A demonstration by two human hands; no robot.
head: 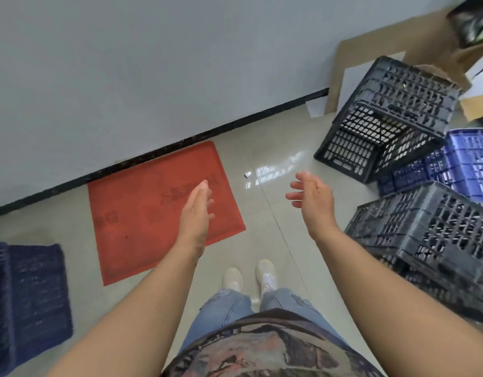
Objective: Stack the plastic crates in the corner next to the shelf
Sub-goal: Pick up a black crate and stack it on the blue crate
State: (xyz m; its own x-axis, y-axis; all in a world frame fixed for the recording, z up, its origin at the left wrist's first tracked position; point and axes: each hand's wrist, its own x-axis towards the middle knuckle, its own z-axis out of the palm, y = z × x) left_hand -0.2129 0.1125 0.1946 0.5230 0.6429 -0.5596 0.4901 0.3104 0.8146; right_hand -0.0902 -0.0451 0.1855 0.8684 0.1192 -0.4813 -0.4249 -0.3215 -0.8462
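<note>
A single wide-angle view is given from a head-worn camera, directed forward and steeply down at the tiled floor [267,148], so that the wearer's own torso, legs and shoes are taken in at the near edge. The left hand [198,210] and right hand [312,198] are seen close below the lens at mid-frame, while the wall [153,63] is met at the far side and is rendered slanted by a tilt of the view. The crates [387,118] are caught at the right edge, and lines near the borders are bent by the lens.
</note>
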